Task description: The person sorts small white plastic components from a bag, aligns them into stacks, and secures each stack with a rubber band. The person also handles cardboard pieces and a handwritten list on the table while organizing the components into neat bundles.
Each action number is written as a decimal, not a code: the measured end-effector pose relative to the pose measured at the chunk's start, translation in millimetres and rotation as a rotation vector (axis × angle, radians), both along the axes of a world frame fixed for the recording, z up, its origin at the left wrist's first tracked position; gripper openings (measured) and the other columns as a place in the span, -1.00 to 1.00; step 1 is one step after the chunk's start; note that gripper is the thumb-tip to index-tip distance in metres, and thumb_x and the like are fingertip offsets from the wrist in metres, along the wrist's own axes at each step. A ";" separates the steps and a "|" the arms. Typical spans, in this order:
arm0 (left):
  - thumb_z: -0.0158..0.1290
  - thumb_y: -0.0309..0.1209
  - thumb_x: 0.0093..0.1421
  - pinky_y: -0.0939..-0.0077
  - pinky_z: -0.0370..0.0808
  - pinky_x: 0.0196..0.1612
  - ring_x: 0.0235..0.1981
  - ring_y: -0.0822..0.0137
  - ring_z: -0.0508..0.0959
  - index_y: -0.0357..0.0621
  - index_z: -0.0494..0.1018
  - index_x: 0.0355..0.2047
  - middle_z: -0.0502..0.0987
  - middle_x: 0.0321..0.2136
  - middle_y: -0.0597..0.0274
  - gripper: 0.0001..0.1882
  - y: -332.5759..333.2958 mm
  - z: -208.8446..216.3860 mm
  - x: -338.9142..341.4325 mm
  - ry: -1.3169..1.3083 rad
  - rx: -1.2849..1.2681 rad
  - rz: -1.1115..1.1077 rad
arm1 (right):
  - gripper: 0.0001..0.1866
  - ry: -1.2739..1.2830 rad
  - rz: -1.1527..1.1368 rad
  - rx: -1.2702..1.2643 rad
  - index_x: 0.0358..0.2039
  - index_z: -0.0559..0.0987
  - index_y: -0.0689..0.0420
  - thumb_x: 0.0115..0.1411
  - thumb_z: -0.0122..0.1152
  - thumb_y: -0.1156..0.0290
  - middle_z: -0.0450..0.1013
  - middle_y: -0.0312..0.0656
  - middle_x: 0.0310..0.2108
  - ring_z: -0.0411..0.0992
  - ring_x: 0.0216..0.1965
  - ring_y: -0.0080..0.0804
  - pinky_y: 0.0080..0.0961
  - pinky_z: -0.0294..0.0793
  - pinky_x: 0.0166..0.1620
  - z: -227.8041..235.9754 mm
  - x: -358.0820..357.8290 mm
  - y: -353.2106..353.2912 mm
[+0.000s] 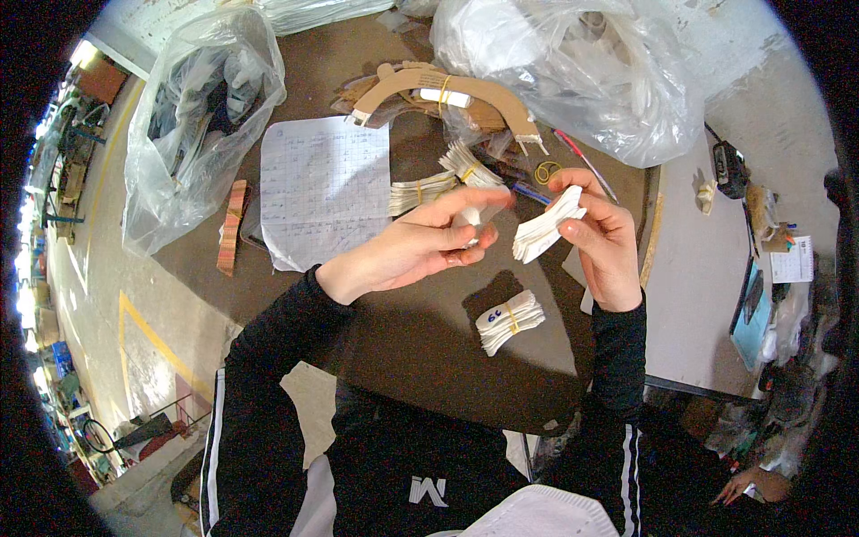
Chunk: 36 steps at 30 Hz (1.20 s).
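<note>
Right of centre over the brown, flat-topped counter (403, 358), the right hand (610, 240) pinches a fanned stack of thin, white, fabric-like strips (548, 227), probably light, pliable and best held mid-length, while the left hand (413, 243) curls, its grip too blurred to tell.

Free rm on tbl (403, 358) L of near bundle (497, 328); plastic bag (617, 98) prob. blocks far R.

I get handwriting on sheet (327, 192), 10 o'clock. Blue digits on banded bundle (501, 326), 4 o'clock; white letter on black top (394, 456), 6.
</note>
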<state>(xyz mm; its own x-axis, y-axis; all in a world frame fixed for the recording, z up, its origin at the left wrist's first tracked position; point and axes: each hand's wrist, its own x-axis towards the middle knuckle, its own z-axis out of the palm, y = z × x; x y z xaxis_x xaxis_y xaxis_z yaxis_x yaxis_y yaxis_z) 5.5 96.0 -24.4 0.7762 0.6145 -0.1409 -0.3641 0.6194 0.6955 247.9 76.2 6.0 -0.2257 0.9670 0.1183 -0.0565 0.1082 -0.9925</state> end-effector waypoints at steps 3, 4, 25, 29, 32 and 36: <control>-0.03 -0.35 0.31 0.55 0.36 -0.11 -0.17 0.48 0.40 -0.20 0.19 0.22 0.42 -0.10 0.28 -0.50 -6.7 9.6 4.6 0.007 -0.070 0.113 | -0.74 -0.066 0.084 -0.029 -0.27 0.61 0.32 0.09 0.30 0.39 0.35 -0.16 -0.03 0.32 -0.02 -0.46 -0.51 0.29 0.04 -3.6 -1.8 0.6; -0.02 -0.36 0.29 0.55 0.37 -0.10 -0.18 0.48 0.40 -0.18 0.19 0.22 0.42 -0.10 0.29 -0.50 -1.7 3.6 1.2 -0.007 -0.124 0.063 | -0.76 -0.080 0.099 -0.027 -0.26 0.61 0.30 0.10 0.30 0.42 0.36 -0.18 -0.04 0.33 -0.02 -0.45 -0.50 0.29 0.05 -6.1 -4.0 0.5; -0.03 -0.20 0.34 0.58 0.42 -0.29 -0.35 0.45 0.46 -0.16 0.30 0.00 0.44 -0.36 0.31 -0.65 -10.0 -21.2 6.5 0.139 0.043 -0.117 | -0.62 -0.522 0.064 0.231 -0.10 0.56 0.24 0.03 0.35 0.50 0.37 -0.13 0.03 0.33 0.08 -0.31 -0.38 0.28 0.13 -28.2 -25.8 -1.7; 0.08 -0.45 0.19 0.66 0.31 -0.39 -0.45 0.53 0.38 -0.18 0.23 -0.03 0.39 -0.38 0.35 -0.63 -8.3 -25.8 3.3 0.201 -0.027 -0.266 | -0.48 -0.470 0.118 0.329 0.02 0.53 0.13 -0.02 0.41 0.45 0.38 -0.13 0.10 0.37 0.10 -0.26 -0.37 0.36 0.08 -14.0 -32.2 -1.0; 0.10 -0.44 0.11 0.65 0.30 -0.43 -0.48 0.55 0.36 -0.23 0.17 -0.02 0.39 -0.40 0.35 -0.53 -10.2 -17.3 5.0 0.337 0.135 -0.205 | -0.46 -0.494 0.355 0.258 0.04 0.52 0.13 -0.02 0.40 0.46 0.45 -0.14 0.00 0.45 0.00 -0.20 -0.36 0.45 0.00 -23.3 -24.3 -1.4; 0.12 -0.46 0.06 0.40 0.46 -0.32 -0.42 0.11 0.53 -0.26 0.08 0.07 0.43 -0.40 0.11 -0.39 -17.7 -14.8 5.2 0.864 0.857 0.085 | -0.50 -0.564 0.259 0.385 0.01 0.52 0.15 0.00 0.39 0.47 0.47 -0.10 -0.09 0.49 -0.09 -0.14 -0.35 0.50 -0.06 -23.8 -29.1 -1.1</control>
<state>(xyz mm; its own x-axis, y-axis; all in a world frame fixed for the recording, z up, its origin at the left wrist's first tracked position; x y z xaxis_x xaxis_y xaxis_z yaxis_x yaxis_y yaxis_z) 10.7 78.4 -39.2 0.5804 0.8062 -0.1150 0.4034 -0.1619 0.9006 218.8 75.1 -17.9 -0.5689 0.7876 0.2368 0.3813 0.5077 -0.7726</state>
